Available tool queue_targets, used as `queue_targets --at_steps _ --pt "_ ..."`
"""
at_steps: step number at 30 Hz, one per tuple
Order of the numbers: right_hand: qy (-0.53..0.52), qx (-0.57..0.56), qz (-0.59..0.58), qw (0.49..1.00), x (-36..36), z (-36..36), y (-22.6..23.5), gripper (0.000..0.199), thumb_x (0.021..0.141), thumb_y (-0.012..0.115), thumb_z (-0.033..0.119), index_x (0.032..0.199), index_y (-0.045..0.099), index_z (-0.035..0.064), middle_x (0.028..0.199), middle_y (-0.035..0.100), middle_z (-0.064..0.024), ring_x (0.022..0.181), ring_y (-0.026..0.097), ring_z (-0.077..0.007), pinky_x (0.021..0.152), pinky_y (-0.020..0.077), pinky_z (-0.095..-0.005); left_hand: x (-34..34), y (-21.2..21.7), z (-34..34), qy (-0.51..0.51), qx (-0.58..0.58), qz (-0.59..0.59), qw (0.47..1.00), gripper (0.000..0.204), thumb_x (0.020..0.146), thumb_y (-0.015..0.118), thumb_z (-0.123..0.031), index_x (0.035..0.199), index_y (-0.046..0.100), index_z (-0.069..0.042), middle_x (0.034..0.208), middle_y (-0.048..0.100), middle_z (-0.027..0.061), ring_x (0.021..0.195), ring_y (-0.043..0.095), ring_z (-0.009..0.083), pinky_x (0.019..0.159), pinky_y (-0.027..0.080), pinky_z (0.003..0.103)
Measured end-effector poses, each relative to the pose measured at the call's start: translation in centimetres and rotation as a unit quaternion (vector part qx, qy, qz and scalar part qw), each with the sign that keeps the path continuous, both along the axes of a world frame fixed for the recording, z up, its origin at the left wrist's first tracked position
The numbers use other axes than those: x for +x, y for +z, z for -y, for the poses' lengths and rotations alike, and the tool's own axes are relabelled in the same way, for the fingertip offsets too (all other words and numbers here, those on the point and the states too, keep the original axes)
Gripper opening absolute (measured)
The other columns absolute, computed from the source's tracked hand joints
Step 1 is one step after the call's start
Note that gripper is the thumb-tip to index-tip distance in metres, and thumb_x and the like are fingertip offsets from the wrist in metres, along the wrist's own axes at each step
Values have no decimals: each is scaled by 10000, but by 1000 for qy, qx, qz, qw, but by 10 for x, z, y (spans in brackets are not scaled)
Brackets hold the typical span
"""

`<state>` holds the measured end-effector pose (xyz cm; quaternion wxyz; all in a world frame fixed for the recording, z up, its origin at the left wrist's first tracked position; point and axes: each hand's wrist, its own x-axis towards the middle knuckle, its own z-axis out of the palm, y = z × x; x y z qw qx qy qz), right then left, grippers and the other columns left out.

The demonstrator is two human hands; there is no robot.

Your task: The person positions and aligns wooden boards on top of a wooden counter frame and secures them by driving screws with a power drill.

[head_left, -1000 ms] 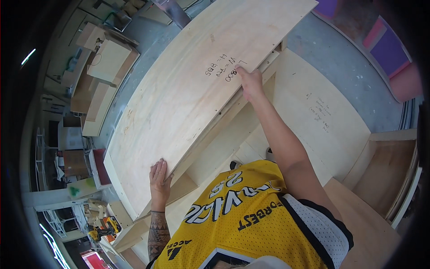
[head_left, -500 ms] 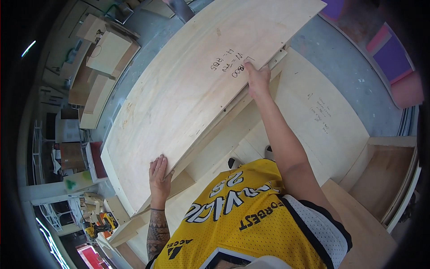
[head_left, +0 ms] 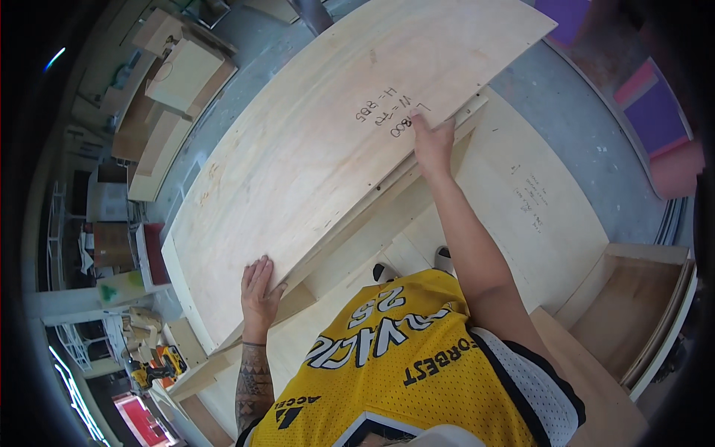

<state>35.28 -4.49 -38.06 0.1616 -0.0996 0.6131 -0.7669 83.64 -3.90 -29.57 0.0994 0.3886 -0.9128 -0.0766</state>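
A large pale plywood panel (head_left: 313,171) with handwritten marks lies on top of a wooden frame (head_left: 357,246). My left hand (head_left: 261,292) rests near the panel's lower left edge, its fingers stretched flat on the top face and its thumb apart at the edge. Farther right along the same edge, my right hand (head_left: 434,141) grips the panel. Its thumb lies on top beside the writing, while the other fingers are hidden below the edge. A strip of the frame shows beneath the panel's overhang.
Another marked plywood sheet (head_left: 532,186) lies to the right, beside an open wooden box (head_left: 622,305). At the lower left, a yellow and black cordless drill (head_left: 141,372) stands near wood offcuts. Wooden cabinets (head_left: 182,74) stand far left; purple and pink panels (head_left: 659,112) are far right.
The whole view has shifted slightly. Both hands remain at nearly the same places along the panel's edge, and nothing has visibly been taken up or let go.
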Motion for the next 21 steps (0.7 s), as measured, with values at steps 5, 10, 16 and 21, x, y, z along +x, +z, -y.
queue_targets --at_steps 5,10,16,21 --pt "16 -19 28 999 1 0 2 556 997 746 139 1394 450 -114 1399 613 -254 1287 615 -315 1117 457 -401 1 -16 -8 17 -47 -6 999 670 802 870 -79 1435 650 -53 1498 639 136 1388 575 374 1240 398 549" --pt "7 -73 24 997 -5 -1 -6 519 1018 714 125 1403 453 -105 1405 610 -239 1289 605 -307 1127 440 -392 -3 -20 -19 13 -60 -20 998 659 812 868 -93 1434 655 -66 1501 640 117 1383 581 366 1235 406 550" --pt "-5 -43 -13 999 -6 0 -11 567 1018 718 133 1437 423 -110 1408 607 -241 1303 596 -302 1141 427 -393 -4 -16 -15 20 -66 -9 998 634 832 859 -121 1433 659 -82 1500 644 95 1381 586 344 1230 413 552" --pt "23 -39 -23 999 0 11 -10 596 1024 722 190 1428 456 -159 1412 625 -250 1306 599 -308 1134 439 -398 0 -11 -12 36 -72 -24 997 592 834 863 -149 1397 689 -88 1473 664 87 1374 592 329 1226 418 538"
